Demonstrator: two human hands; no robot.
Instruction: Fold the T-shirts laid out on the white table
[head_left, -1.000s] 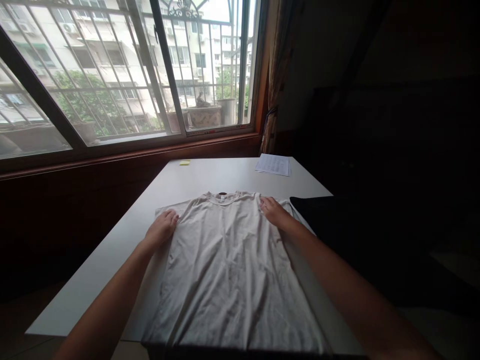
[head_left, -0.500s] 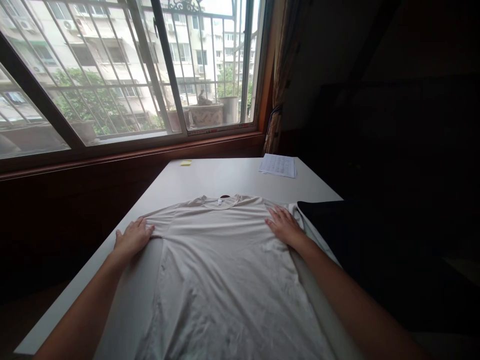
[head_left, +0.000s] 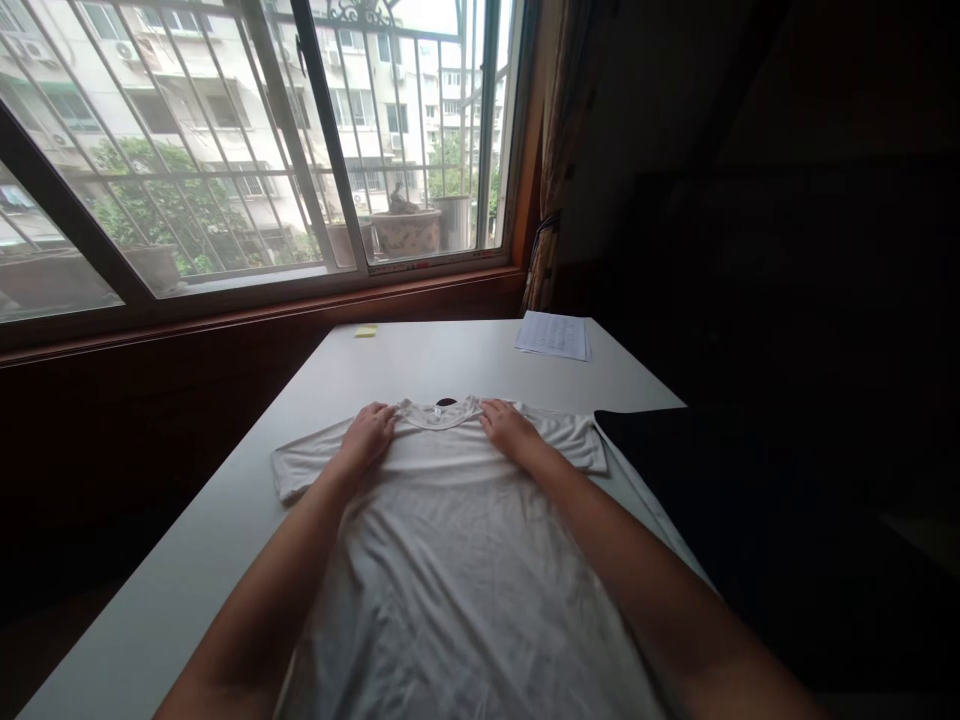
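A pale T-shirt (head_left: 450,540) lies spread on the white table (head_left: 202,520), its collar toward the far end and its short sleeves out to both sides. My left hand (head_left: 370,432) rests on the shirt's left shoulder, just beside the collar. On the other side of the neckline, my right hand (head_left: 508,428) lies on the right shoulder. Both hands are palm down, fingers laid flat on the cloth. A small dark round shape (head_left: 446,402) shows behind the collar.
Papers (head_left: 553,335) lie at the table's far right, and a yellow sticky note (head_left: 366,331) at the far left. Dark cloth (head_left: 675,460) covers the right side. Beyond the table are a barred window and a curtain (head_left: 547,200).
Both hands have moved inward from the sleeves to either side of the collar. The sleeves are now uncovered. The camera view has shifted slightly.
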